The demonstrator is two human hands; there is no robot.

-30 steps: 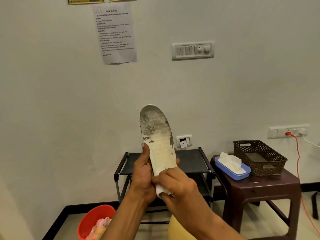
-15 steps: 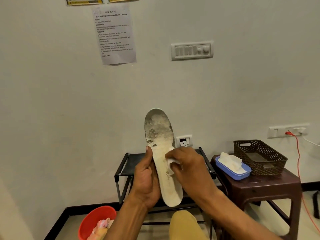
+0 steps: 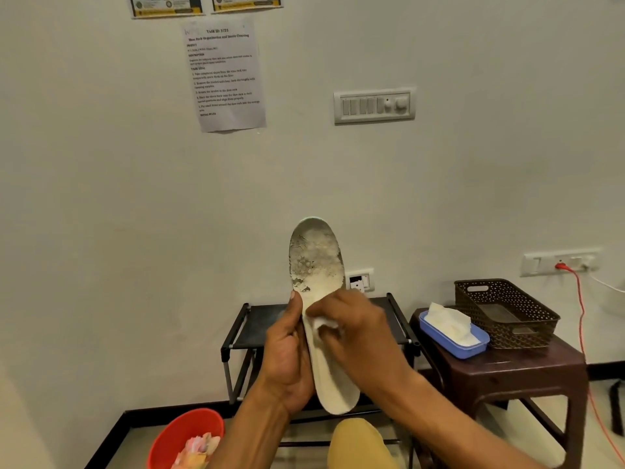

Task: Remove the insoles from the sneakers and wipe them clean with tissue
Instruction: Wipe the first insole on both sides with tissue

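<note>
two hands hold one insole [image 3: 318, 265] at frame centre. left hand [image 3: 287, 360] grips its 9 o'clock edge. long axis runs 12 to 6 o'clock, soiled toe at 12. right hand [image 3: 358, 333], at 3 o'clock, pinches a tissue [image 3: 326, 323] against it; the hand hides most of the tissue.
</note>
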